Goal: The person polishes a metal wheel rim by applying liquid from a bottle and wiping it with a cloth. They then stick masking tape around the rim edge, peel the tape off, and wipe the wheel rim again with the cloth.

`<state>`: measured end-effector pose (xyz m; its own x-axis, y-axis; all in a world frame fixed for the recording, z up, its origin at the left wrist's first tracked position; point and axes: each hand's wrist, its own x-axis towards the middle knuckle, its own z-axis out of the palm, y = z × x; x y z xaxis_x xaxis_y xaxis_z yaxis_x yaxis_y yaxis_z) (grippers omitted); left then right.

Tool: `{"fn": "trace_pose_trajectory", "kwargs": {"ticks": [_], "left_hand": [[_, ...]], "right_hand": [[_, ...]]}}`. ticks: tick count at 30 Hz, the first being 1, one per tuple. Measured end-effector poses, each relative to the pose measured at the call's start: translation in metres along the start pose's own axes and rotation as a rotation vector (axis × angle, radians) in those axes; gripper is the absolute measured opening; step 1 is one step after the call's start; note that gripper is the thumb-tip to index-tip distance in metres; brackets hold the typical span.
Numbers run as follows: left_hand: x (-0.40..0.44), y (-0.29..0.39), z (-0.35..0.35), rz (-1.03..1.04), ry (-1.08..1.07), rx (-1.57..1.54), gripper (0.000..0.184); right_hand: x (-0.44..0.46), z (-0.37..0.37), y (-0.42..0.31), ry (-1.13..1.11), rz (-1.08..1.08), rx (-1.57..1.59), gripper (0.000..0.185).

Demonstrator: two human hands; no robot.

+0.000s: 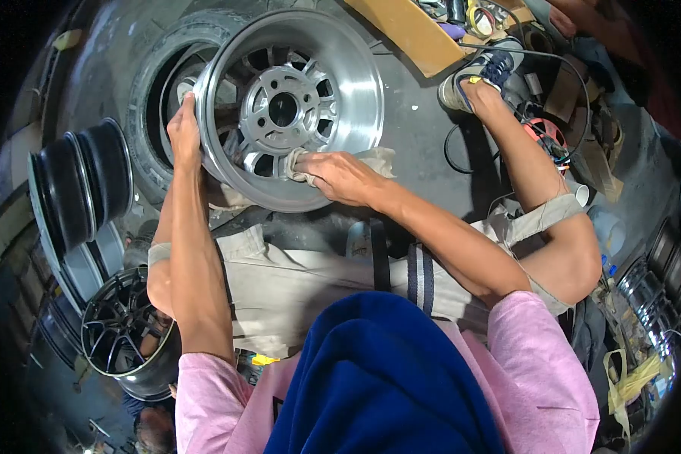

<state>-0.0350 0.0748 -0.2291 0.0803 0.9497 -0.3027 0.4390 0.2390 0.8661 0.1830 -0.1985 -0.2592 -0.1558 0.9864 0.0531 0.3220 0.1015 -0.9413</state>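
A silver alloy wheel rim (362, 83) is tilted in front of me, its hollow side facing up toward the camera. My left hand (184, 135) grips the rim's left edge, with the fingers wrapped over the lip. My right hand (342, 175) is closed on a pale cloth (376, 160), which it presses against the inside of the rim near the lower spokes. Part of the cloth hangs out to the right of the hand. Beneath the rim, to the left, lies a tire (145, 94), partly covered by it.
Dark wheel rims (83, 181) are stacked at the left, with a black spoked wheel (125, 329) below them. A cardboard box (412, 34) with tools stands at the top right. A black cable (583, 83) runs past my foot. Another person's arm (605, 34) shows at the upper right.
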Motion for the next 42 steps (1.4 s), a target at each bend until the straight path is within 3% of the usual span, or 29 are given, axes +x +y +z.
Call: {"fn": "trace_pose_trajectory", "kwargs": {"ticks": [6, 11, 15, 17, 18, 20, 22, 32, 34, 36, 38, 41, 42], "left_hand": [[-0.001, 0.001, 0.0, -0.043, -0.014, -0.028, 0.054], [-0.002, 0.002, 0.002, -0.008, -0.026, -0.073, 0.051], [0.0, 0.001, 0.001, -0.011, -0.038, -0.071, 0.053], [0.003, 0.004, 0.002, -0.007, -0.026, -0.03, 0.052], [0.006, 0.002, 0.001, -0.008, -0.013, 0.011, 0.052], [0.007, 0.001, 0.001, 0.003, 0.0, 0.021, 0.053], [0.005, 0.007, 0.008, -0.024, -0.035, -0.081, 0.052], [-0.022, 0.064, 0.031, -0.098, -0.047, -0.012, 0.048], [-0.021, 0.066, 0.033, -0.115, -0.062, -0.006, 0.048], [-0.014, 0.062, 0.032, -0.094, -0.035, 0.017, 0.047], [-0.015, 0.063, 0.034, -0.094, -0.048, -0.012, 0.048], [-0.016, 0.061, 0.036, -0.074, -0.06, -0.036, 0.048], [-0.016, 0.059, 0.033, -0.06, -0.058, -0.03, 0.049]], "right_hand": [[0.008, 0.008, 0.008, -0.044, -0.03, -0.011, 0.037], [0.014, 0.003, 0.007, -0.163, 0.105, -0.032, 0.038], [0.014, 0.01, 0.028, -0.065, 0.08, -0.028, 0.035], [0.01, -0.004, 0.029, 0.025, 0.397, 0.455, 0.028], [0.006, -0.026, 0.01, 0.115, 0.474, 0.553, 0.033], [-0.001, -0.033, 0.026, 0.343, 0.423, 0.665, 0.034], [-0.005, -0.055, 0.038, 0.324, 0.539, 0.29, 0.035], [0.011, -0.053, 0.02, 0.363, 0.459, 0.318, 0.036], [0.018, -0.064, 0.019, 0.531, 0.377, 0.399, 0.034], [0.011, -0.069, 0.013, 0.43, 0.486, 0.289, 0.035], [0.018, -0.05, 0.005, 0.495, -0.061, -0.126, 0.031], [0.043, -0.028, -0.017, 0.268, -0.34, -0.189, 0.032], [0.053, -0.03, -0.02, 0.274, -0.343, -0.183, 0.032]]}}
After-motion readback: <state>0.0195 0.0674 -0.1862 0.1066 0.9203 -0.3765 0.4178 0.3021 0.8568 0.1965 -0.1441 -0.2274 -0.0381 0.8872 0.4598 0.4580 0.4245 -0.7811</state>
